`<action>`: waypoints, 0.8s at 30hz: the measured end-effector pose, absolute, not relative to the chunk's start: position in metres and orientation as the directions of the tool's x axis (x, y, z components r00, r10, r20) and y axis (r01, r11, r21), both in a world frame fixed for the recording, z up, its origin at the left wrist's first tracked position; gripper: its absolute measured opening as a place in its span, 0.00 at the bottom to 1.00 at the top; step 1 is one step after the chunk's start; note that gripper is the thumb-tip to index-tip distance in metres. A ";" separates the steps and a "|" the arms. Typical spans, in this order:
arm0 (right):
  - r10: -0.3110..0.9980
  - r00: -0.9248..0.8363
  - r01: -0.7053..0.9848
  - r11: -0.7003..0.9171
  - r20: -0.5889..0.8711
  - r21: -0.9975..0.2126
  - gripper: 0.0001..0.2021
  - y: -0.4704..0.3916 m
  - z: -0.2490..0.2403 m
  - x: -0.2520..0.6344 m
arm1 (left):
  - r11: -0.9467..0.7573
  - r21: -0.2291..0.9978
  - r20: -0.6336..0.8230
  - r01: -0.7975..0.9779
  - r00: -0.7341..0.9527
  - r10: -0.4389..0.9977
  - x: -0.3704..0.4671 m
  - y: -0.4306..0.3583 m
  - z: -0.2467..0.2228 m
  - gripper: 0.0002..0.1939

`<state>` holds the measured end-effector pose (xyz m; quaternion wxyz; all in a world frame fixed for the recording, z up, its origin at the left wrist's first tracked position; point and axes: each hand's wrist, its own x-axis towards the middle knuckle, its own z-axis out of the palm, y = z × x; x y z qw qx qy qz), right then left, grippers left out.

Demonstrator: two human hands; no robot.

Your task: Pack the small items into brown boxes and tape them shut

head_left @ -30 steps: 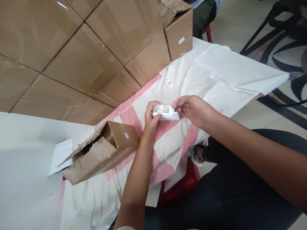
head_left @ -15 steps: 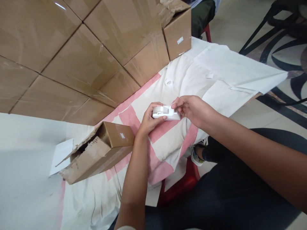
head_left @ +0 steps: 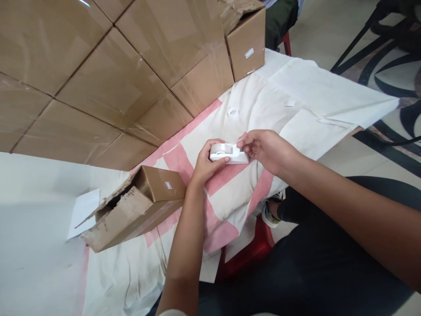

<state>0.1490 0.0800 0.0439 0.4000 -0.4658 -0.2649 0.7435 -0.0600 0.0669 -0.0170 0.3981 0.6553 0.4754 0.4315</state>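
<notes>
A white tape dispenser (head_left: 234, 156) with a roll of tape in it lies on the cloth-covered table (head_left: 226, 206). My left hand (head_left: 207, 163) is wrapped round its left end, thumb on the near side. At its right end is my right hand (head_left: 258, 147), thumb and index finger pinched together; whatever lies between them is too small to make out. Farther back on the cloth rests a white ring (head_left: 233, 112), with a small white paper piece (head_left: 290, 103) to its right.
Taped cardboard boxes (head_left: 131, 79) are stacked along the back left. An opened, torn carton (head_left: 158, 188) lies left of my left forearm. A red stool (head_left: 250, 250) is below the table edge. Behind, a person's dark-clothed leg (head_left: 281, 22) shows.
The view has shifted slightly. The tape dispenser is tilted a little differently in my left hand, while my right hand remains close to its right end.
</notes>
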 end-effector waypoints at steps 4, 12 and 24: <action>0.848 -0.243 -0.351 -0.530 -0.472 -0.772 0.05 0.080 0.045 0.149 | -0.242 0.926 0.199 0.291 0.169 0.965 -0.059 0.066 -0.017 0.24; 0.874 -0.225 -0.308 -0.483 -0.430 -0.820 0.07 0.077 0.049 0.149 | -0.283 0.911 0.258 0.299 0.122 0.959 -0.057 0.068 -0.019 0.18; 0.893 -0.346 0.250 -0.208 -0.288 -0.946 0.14 0.094 0.043 0.177 | -0.302 0.900 0.284 0.316 0.100 0.953 -0.056 0.068 -0.021 0.18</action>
